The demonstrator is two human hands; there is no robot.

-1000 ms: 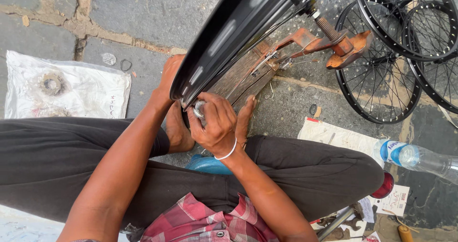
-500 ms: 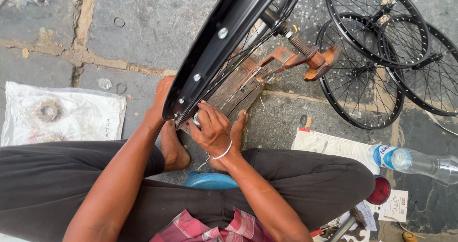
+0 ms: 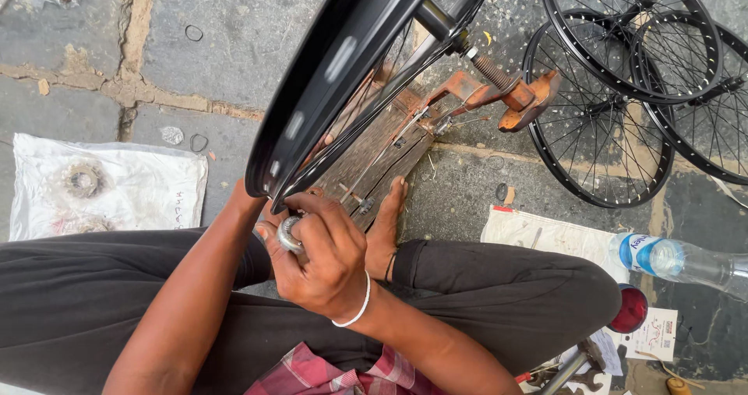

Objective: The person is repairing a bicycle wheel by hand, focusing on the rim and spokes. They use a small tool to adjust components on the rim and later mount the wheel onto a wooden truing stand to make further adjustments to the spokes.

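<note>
A black bicycle wheel rim (image 3: 343,60) with thin spokes stands on a rusty stand (image 3: 499,91) over a wooden board (image 3: 382,153). My right hand (image 3: 323,259) is closed around a round metal spoke tool (image 3: 290,234), pressed to the rim's lowest part. My left hand (image 3: 248,200) grips the same edge from the left, its fingers mostly hidden behind the rim. I sit cross-legged in dark trousers, with a bare foot (image 3: 387,223) just right of my right hand.
A white cloth (image 3: 140,200) carrying a metal cog (image 3: 82,181) lies on the stone paving at left. Several black spoked wheels (image 3: 608,114) lie at the upper right. A plastic water bottle (image 3: 678,259), papers (image 3: 545,235) and a red round object (image 3: 631,309) sit at right.
The rim has turned, and the view has drawn closer. My right hand has shifted with the round tool down to the rim's lowest edge. My left hand stays on the rim.
</note>
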